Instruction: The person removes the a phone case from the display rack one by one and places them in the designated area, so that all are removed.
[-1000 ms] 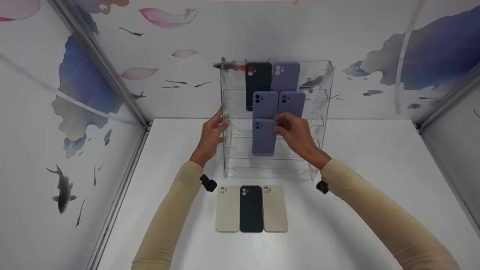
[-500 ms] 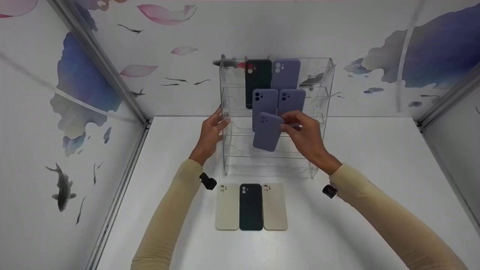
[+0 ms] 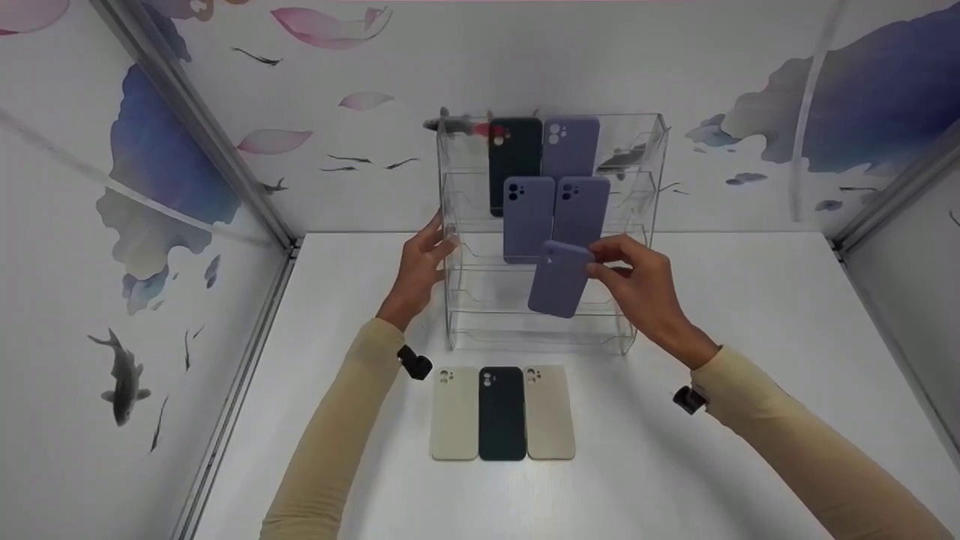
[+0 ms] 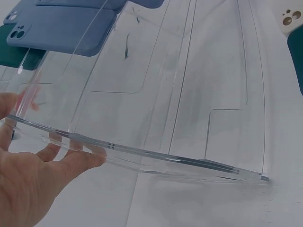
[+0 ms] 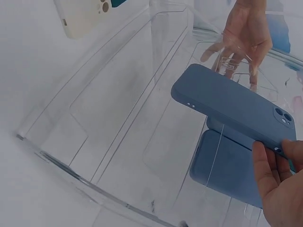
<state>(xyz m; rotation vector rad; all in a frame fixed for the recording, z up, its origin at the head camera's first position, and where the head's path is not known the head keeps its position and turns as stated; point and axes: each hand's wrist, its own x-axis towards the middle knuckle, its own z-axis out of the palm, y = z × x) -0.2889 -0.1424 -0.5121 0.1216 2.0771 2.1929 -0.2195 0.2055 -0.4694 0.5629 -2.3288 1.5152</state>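
lavender phone case point(image 3: 559, 279), pinched by right hand point(image 3: 643, 289)

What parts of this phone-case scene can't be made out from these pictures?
- Dark case in the clear rack: its lower part is hidden behind a purple case in the head view.
- Right hand: cut off by the right wrist view's edge, so only the fingertips holding the held purple case show.
- Left hand: cut off by the left wrist view's corner.
- Beige case: mostly outside the left wrist view.
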